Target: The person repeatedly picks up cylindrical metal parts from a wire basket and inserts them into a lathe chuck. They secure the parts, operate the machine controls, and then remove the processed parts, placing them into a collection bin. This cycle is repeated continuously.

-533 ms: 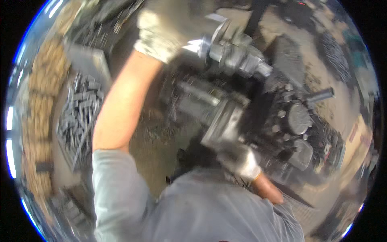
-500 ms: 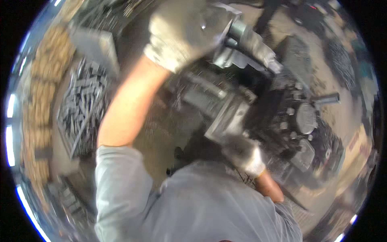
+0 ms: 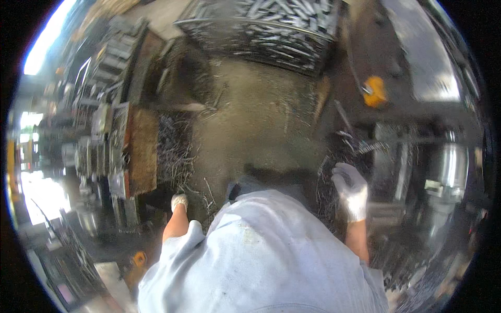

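Observation:
My right hand [image 3: 349, 189], in a pale work glove, hangs to the right of my body with its fingers loosely bent and apart. Nothing shows in it. Close by are a dark machine bed and a heap of metal shavings [image 3: 360, 143]. On the other side my left hand [image 3: 179, 202], also gloved, is low beside my body. It looks small and foreshortened, so its fingers cannot be made out. The nearest thing to it is a strip of tangled shavings [image 3: 180, 151] along the floor.
A large bin [image 3: 255, 39] full of metal bars stands ahead. Machinery with a rusty brown panel [image 3: 142, 151] lines the left. To the right are a yellow object [image 3: 374, 92] on a dark surface and a shiny metal cylinder [image 3: 453, 164]. Scattered shavings lie on the concrete floor [image 3: 250, 115].
My view has turned away from the machine that both hands were at. My left hand has dropped from high ahead to my side, and my right hand now hangs at the right.

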### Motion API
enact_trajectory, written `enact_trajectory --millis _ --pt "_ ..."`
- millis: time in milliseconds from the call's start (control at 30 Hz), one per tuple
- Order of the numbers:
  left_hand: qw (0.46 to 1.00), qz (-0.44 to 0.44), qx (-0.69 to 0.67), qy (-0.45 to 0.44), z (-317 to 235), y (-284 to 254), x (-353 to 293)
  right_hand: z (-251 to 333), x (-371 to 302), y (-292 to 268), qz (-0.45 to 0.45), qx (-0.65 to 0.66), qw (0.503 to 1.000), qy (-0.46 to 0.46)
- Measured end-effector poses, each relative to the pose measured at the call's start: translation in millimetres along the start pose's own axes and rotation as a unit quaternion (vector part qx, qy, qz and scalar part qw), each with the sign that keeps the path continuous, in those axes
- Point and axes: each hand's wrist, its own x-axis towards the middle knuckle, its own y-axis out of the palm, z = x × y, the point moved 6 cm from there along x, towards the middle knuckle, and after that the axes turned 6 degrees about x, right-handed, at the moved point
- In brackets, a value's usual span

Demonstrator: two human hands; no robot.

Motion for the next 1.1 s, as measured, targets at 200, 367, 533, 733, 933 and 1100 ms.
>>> enact_trajectory --millis 200,367,533,733,933,1100 --pt "0.82 0.015 -0.558 -0.127 75 126 -16 42 66 202 0.155 -0.155 0.968 -0.123" --pt "0.701 -0.118 -0.669 -0.219 84 145 -49 60 86 354 0.313 -0.284 0.871 -0.25" --pt "0.476 -0.253 -0.685 -0.491 166 190 -106 57 109 454 0.415 -0.371 0.786 -0.269" --pt "0.234 -0.331 -0.534 -0.742 245 184 -210 98 134 586 0.486 -0.336 0.758 -0.279" --pt "0.27 -0.329 -0.569 -0.704 288 150 -230 241 118 736 0.527 -0.174 0.716 -0.423" --pt "0.283 -0.226 -0.569 -0.738 294 163 -229 357 86 836 0.563 -0.101 0.706 -0.419"
